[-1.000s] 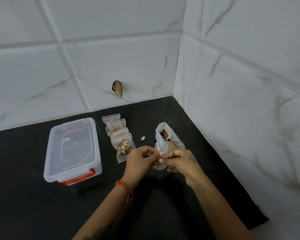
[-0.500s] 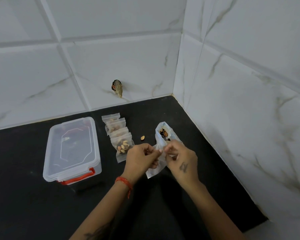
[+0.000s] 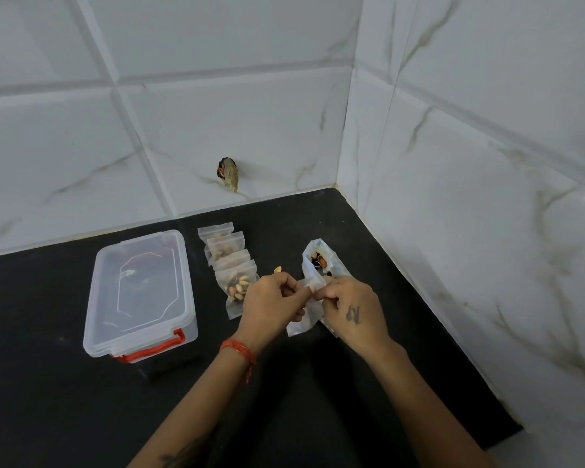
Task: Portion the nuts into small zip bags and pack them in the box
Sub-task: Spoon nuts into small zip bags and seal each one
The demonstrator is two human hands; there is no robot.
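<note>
Bag in hand: small zip bag held just above the black counter, between the two hands and in front of the supply bag; its lower part hangs down, pale and flat, and whether any nuts are in it cannot be told.
Left hand: left hand pinches the top edge of the small zip bag from the left, fingers curled on it.
Right hand: right hand pinches the same top edge from the right; the two hands are close together, fingertips nearly meeting over the bag mouth.
Step in hand: probably opening or pressing shut the zip strip; which of the two cannot be told.
Supply: larger clear bag of mixed nuts stands open just behind the right hand, some nuts visible inside, so stock remains to portion.
Done so far: filled zip bags lie overlapping in a row between the supply and the box; at least four show, all with nuts inside.
Stray: loose nut lies on the counter between the row and the supply bag.
Box: clear plastic box with red latch sits left of the row, lid on; no bags seem packed in it.
Left to do: finish this bag, portion what remains, open the box, pack all bags.
</note>
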